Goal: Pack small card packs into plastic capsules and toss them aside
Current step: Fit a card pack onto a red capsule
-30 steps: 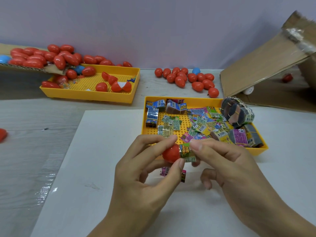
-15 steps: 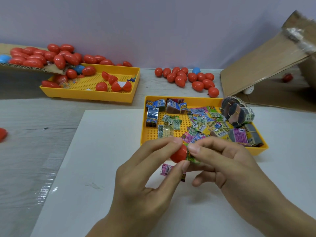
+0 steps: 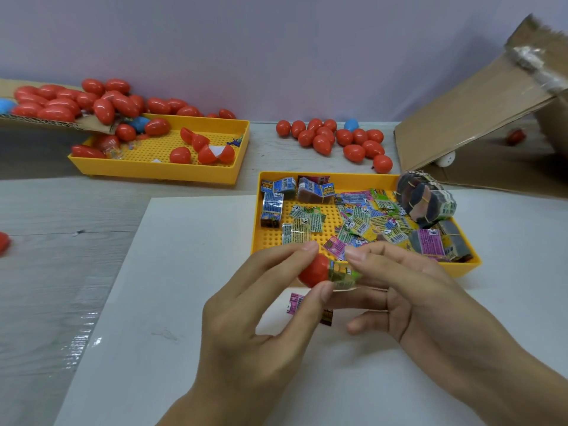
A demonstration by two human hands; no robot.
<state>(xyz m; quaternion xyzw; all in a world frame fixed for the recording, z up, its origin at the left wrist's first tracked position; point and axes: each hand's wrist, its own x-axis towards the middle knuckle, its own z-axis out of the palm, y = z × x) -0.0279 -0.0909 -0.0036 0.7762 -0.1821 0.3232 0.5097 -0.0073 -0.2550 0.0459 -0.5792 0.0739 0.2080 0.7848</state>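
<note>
Red plastic capsule half (image 3: 313, 269): pinched by left hand (image 3: 255, 327), just in front of the yellow perforated plastic tray of card packs (image 3: 362, 179). Green foil-wrapped card pack (image 3: 344, 273): partly inside the capsule half, gripped by right hand (image 3: 415, 290). Pink card pack (image 3: 296, 303): on white sheet (image 3: 184, 272), beneath the hands. Closed red capsules (image 3: 335, 138): on worktop (image 3: 61, 210), behind the tray.
</note>
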